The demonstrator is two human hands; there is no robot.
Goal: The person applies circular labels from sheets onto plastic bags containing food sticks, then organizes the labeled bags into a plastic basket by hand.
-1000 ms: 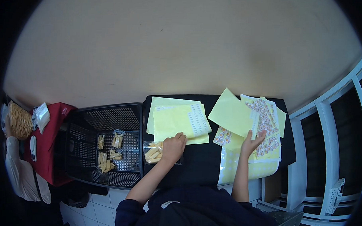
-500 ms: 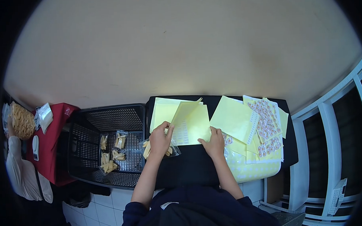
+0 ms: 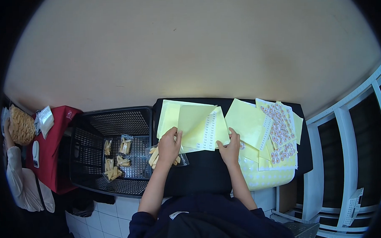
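Note:
A pale yellow label sheet (image 3: 193, 124) lies over other yellow sheets (image 3: 167, 116) on the black-covered table. Strips of small white printed labels run down it beside a lifted, curving flap. My left hand (image 3: 169, 145) pinches the sheet at its left edge. At the opposite side, my right hand (image 3: 230, 149) has thumb and fingers closed on the lower right corner of the sheet. Partly hidden under my left wrist is a clear bag of pale snack sticks (image 3: 153, 158).
Left of the table stands a black plastic basket (image 3: 110, 111) with several snack bags (image 3: 124, 162). On the right are yellow sheets and round-sticker sheets (image 3: 279, 126). Farther left, a red-covered table (image 3: 61, 153) holds a white scale (image 3: 35, 153); another person's sleeve (image 3: 15, 173) is beside it.
The raised flap has come down and spread to the right, and the label strips now show farther right. My right hand has shifted slightly right; my left hand stays near its place.

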